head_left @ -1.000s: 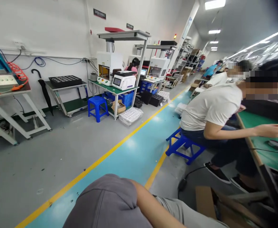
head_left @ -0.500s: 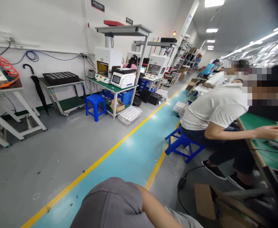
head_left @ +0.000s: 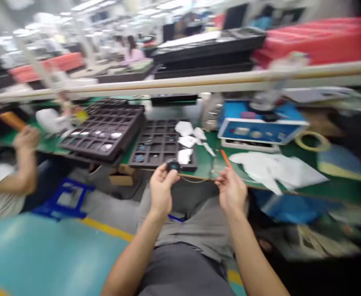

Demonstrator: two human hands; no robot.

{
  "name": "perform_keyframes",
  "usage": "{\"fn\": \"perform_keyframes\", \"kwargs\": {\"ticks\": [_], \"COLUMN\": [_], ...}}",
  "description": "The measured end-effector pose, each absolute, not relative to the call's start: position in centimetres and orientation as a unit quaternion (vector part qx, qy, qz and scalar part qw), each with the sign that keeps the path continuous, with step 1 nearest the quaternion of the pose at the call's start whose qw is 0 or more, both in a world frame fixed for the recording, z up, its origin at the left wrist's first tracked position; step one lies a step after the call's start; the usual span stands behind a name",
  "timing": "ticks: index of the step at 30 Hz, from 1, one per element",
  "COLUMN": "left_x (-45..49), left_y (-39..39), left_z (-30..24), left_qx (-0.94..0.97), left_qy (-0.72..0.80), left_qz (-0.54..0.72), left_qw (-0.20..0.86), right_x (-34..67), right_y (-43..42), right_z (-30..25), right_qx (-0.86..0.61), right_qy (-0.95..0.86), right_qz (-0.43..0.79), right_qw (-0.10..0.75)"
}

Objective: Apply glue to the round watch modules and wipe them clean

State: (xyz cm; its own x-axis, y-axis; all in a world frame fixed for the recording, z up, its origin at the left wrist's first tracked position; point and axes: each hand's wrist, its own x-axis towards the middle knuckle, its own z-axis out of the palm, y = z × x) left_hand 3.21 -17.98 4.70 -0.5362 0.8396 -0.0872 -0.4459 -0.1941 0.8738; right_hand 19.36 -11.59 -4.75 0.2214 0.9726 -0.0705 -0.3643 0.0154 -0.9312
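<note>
My left hand [head_left: 162, 186] pinches a small round black piece [head_left: 173, 166], possibly a watch body; blur hides its details. My right hand [head_left: 232, 189] is closed on a thin orange stick-like tool [head_left: 225, 158] that points up and left. Both hands are over my lap, at the front edge of the green bench [head_left: 209, 162]. Just beyond my left hand lies a black compartment tray [head_left: 158, 142] with small dark round parts in some cells. White paper or cloth pieces [head_left: 185, 142] rest on its right side.
A thicker black tray stack [head_left: 106, 131] stands at the left. A blue box-shaped device [head_left: 260, 123], white sheets [head_left: 260, 164] and a yellow tape ring [head_left: 312, 141] are at the right. A shelf rail [head_left: 180, 82] crosses behind. A co-worker's hand [head_left: 26, 137] holds something orange.
The view has swung from the aisle at the left to the bench before me. Both my hands, out of view earlier, now show.
</note>
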Motion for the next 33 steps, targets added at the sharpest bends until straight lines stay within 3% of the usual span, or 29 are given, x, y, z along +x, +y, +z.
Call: {"fn": "perform_keyframes", "kwargs": {"ticks": [6,10,18,21,26,33], "left_x": [2.1,1.6,-0.1,-0.2,-0.3,-0.1], "left_y": [-6.5,-1.7,0.4,0.4,0.5,0.3], "left_z": [4.9,2.9,-0.4,-0.7,-0.8,0.2], "left_qx": [0.297,0.303,0.252,0.262,0.264,0.267], "left_qy": [0.446,0.441,0.424,0.418,0.432,0.456], "left_qz": [0.715,0.714,0.687,0.678,0.678,0.678], "left_qw": [0.449,0.452,0.534,0.545,0.534,0.511], "right_x": [23.3,22.4,17.0,16.6,16.9,17.2], "right_y": [-12.0,-8.8,3.1,3.6,3.0,6.6], "right_z": [-4.7,-1.8,0.0,-0.1,0.2,1.6], "right_qx": [-0.591,-0.662,-0.738,-0.751,-0.747,-0.697], "right_qy": [-0.381,-0.474,-0.635,-0.640,-0.636,-0.585], "right_qz": [0.452,0.324,0.107,0.078,0.069,0.102], "right_qw": [0.549,0.482,0.199,0.142,0.180,0.402]}}
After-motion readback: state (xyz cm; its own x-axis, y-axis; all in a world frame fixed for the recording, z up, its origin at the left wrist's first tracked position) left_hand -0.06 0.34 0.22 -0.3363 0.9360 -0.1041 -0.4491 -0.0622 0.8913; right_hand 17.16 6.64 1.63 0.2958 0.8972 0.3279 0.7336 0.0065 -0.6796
